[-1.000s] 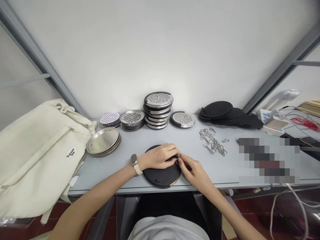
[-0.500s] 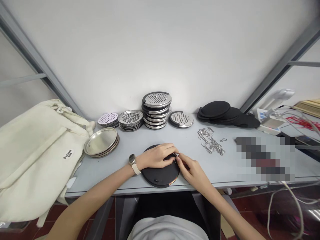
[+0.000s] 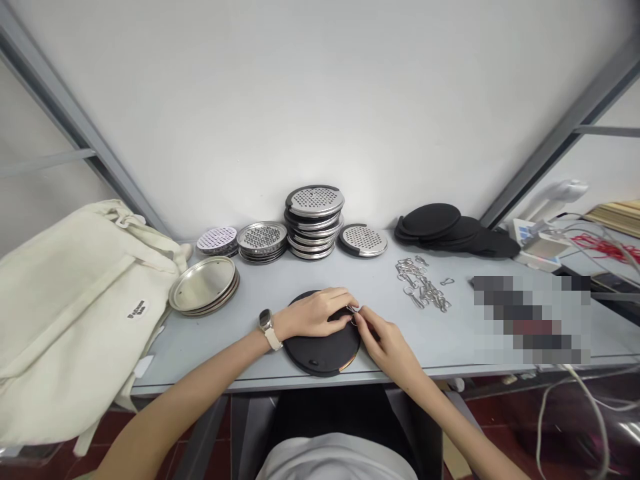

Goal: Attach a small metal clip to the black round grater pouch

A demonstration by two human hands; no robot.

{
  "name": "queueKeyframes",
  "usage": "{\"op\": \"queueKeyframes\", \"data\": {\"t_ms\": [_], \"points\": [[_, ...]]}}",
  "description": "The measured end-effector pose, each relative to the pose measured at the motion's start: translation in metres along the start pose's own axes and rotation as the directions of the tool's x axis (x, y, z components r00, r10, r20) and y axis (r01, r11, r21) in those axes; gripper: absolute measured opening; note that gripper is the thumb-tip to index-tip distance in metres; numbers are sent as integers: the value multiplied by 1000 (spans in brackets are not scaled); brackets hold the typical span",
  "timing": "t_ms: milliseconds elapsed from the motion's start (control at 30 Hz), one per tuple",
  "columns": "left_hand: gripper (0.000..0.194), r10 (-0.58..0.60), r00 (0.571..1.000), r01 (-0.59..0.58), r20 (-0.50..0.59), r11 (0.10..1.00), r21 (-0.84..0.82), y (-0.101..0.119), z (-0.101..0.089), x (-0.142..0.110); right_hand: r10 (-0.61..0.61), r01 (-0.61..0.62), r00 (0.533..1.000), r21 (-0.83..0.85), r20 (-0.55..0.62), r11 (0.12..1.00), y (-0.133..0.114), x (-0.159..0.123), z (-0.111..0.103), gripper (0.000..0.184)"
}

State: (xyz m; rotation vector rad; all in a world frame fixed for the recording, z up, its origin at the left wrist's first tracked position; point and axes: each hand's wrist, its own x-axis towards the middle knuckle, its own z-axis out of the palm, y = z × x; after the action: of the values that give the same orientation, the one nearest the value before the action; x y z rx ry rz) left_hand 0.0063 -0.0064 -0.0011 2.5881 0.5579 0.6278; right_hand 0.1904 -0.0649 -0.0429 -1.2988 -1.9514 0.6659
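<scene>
A black round disc (image 3: 320, 350) with a small dark slot near its front lies flat at the table's front edge. My left hand (image 3: 320, 312) reaches across the top of it, wrist towards the left, with thumb and fingers closed about a small metal snap clip (image 3: 352, 309) at the disc's right rim. From the right, my right hand (image 3: 383, 337) pinches the ring end of this clip between thumb and forefinger. Fingertips partly cover the clip, so how it joins the disc cannot be made out. Loose metal clips (image 3: 424, 287) lie in a pile further right.
Along the wall stand a tall stack of round graters (image 3: 315, 227), a lower grater stack (image 3: 263, 239), a single grater (image 3: 365, 240) and black discs (image 3: 433, 221). Metal plates (image 3: 203, 283) and a cream bag (image 3: 85, 320) are at left. A blurred patch covers the right.
The view has shifted slightly. Both hands stay at the disc's right rim, with only small finger movements at the clip; a little more of its metal shows between the fingertips.
</scene>
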Motion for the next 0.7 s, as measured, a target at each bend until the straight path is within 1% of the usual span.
{"op": "queueKeyframes", "data": {"t_ms": [200,300,500,700], "points": [[31,-53,998,49,-34,992,-116,-3,1,0,-3,3,1000,2,0,1000,0,0,-1,23],[31,-61,998,56,-36,991,-119,-3,1,0,-7,7,1000,-6,8,1000,-2,0,-2,23],[26,-43,999,42,-32,999,-18,1,-1,2,-8,9,1000,-25,28,1000,-4,1,-3,23],[18,-23,998,32,-56,985,172,0,1,1,-21,22,1000,-48,14,999,-3,1,-3,22]]}}
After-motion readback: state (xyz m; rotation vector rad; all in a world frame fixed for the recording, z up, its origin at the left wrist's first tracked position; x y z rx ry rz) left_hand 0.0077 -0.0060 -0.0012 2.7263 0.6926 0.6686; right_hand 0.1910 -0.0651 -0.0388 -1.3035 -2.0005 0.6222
